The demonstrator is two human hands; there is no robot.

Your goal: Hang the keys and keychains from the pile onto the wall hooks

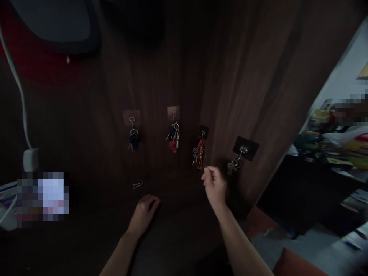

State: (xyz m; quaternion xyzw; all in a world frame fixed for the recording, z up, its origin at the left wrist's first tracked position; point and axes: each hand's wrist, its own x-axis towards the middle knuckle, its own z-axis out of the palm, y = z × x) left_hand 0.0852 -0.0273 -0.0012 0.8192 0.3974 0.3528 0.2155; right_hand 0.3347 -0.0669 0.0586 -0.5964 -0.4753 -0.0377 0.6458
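My left hand (144,211) rests low on the dark wooden surface, thumb apart from the loosely bent fingers, with nothing seen in it. Just beyond it lies a small bunch of loose keys (139,184). My right hand (215,186) is raised with its fingers curled in, close beside the lower end of a red and multicoloured braided cord (200,148). Whether the fingertips touch the cord or pinch something small, I cannot tell. The cord hangs with keys (194,155) from a hook (203,132) on a black patch.
More keys hang on wall hooks: a dark bunch (133,140) at left, a bunch with a red tag (173,143) in the middle, and keys (233,165) at right. A white cable (23,96) with a plug runs down the left. An orange-red seat (296,264) stands at lower right.
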